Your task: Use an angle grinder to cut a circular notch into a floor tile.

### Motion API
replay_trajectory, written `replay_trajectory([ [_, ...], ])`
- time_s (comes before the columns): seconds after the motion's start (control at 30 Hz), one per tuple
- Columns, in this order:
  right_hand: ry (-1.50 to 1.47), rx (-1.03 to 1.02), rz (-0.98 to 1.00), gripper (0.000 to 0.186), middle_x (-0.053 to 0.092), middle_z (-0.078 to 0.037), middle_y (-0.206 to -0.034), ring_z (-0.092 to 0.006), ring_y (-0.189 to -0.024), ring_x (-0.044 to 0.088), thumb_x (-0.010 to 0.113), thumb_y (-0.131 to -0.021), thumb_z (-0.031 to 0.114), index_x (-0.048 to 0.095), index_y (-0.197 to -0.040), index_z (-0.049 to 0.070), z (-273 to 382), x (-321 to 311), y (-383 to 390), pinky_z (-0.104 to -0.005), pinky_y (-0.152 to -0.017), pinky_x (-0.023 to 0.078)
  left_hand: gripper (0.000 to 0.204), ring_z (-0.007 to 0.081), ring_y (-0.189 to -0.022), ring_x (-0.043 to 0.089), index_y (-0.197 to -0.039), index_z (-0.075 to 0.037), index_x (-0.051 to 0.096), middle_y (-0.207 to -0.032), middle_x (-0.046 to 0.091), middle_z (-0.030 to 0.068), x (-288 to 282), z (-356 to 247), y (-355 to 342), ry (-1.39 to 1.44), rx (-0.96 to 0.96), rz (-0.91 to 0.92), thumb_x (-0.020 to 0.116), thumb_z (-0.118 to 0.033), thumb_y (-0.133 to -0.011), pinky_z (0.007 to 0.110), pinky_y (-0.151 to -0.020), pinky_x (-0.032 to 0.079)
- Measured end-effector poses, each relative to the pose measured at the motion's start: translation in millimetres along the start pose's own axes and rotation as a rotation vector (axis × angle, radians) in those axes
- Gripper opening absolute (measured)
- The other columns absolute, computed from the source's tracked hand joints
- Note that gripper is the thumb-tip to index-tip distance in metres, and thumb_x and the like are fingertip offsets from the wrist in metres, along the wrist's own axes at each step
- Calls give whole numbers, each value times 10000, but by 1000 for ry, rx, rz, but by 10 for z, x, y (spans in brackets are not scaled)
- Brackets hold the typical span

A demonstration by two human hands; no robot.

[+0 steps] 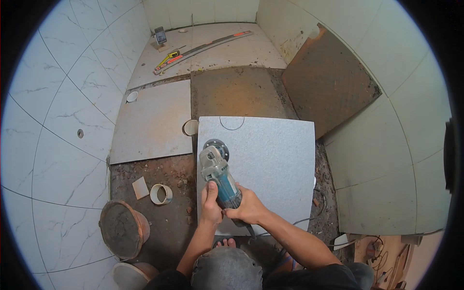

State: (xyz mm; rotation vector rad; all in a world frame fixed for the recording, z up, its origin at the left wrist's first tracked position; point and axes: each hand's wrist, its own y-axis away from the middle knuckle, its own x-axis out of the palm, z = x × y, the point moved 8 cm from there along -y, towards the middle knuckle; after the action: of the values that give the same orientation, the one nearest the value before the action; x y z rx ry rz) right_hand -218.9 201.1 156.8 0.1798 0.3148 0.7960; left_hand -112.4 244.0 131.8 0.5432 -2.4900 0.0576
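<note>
An angle grinder [221, 179] with a teal body and grey head is held between both my hands, over the left part of a light grey floor tile [275, 164]. My left hand [210, 205] wraps the near left side of its body, thumb up along it. Around the rear of the grinder closes my right hand [249, 208]. The round perforated disc [223, 149] is at the tile's left edge; whether it touches the surface I cannot tell. A half-circle line [232, 128] is marked at the tile's far edge. A cord runs off to the right.
A mortar bucket [126, 229], a pipe ring [161, 194] and a tile scrap [140, 188] are at left. Beyond lie a laid tile [154, 121], a pipe opening [190, 127], a spirit level [203, 50] and a tape measure [170, 57]. Another tile [328, 77] leans on the right wall.
</note>
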Motion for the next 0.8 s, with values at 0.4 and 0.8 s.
replay_trajectory([
  [0.4, 110, -106, -105, 696, 696, -188, -980, -267, -901, 680, 847, -625, 275, 608, -1185, -62, 48, -251, -137, -378, -853, 549, 621, 211, -1160, 597, -1378, 14, 529, -1266, 612, 144, 30, 200, -238, 11, -34, -95, 422, -527, -1093, 354, -1022, 474],
  [0.8, 529, -178, -268, 481, 720, -206, -935, -301, -852, 704, 807, -669, 239, 647, -1024, -43, 281, -1661, -1285, -390, -781, 549, 626, 197, -1192, 583, -1407, 23, 466, -1295, 615, 145, 854, 651, -1625, -175, 8, 42, 679, -408, -1006, 347, -1032, 457],
])
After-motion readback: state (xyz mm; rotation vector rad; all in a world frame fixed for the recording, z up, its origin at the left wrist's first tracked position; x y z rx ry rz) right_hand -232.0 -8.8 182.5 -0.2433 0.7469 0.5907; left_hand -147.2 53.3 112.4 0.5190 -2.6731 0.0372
